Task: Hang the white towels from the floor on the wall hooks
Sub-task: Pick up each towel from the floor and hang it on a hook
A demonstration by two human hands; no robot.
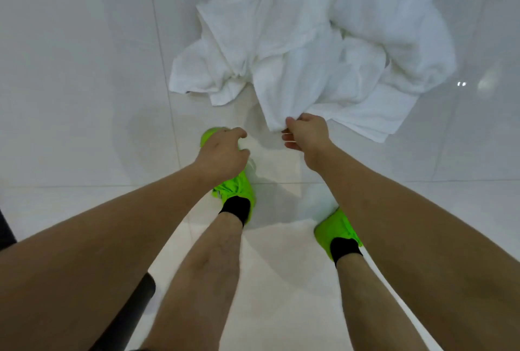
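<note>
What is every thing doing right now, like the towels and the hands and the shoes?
Towels: crumpled in a heap on the floor, none hung yet.
Right hand: pinching a towel's near edge.
Left hand: fingers loosely curled, holding nothing, above the left shoe.
Left shoe: on the floor, partly hidden by the left hand.
Right shoe: flat on the floor.
Floor: glossy, reflecting lights.

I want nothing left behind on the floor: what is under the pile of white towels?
Around the white towels, only glossy white floor tiles show. A small greenish patch peeks through a gap in the folds; what it is cannot be told. Everything else beneath is covered.
</note>
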